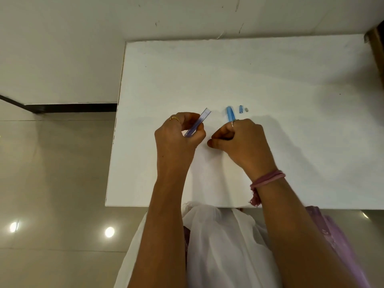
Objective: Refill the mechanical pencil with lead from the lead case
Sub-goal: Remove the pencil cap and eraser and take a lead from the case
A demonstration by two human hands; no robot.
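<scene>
The lead case (197, 123) — a slim, translucent violet-blue strip — is tilted, its far end up and to the right, its near end hidden. The mechanical pencil (230, 113) is light blue, only its far end showing. Just right of it on the bench lie a small blue cap (241, 109) and a tiny grey eraser (246, 109), close together.

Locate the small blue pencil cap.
The blue cap lies on the white table, just right of the pencil, beside a tiny grey eraser.

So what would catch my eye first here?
Two bare hands meet over the white table: the left hand holds a slim blue lead case, the right hand a blue pencil. Just beyond lie a small blue cap and a tiny grey piece.
</scene>
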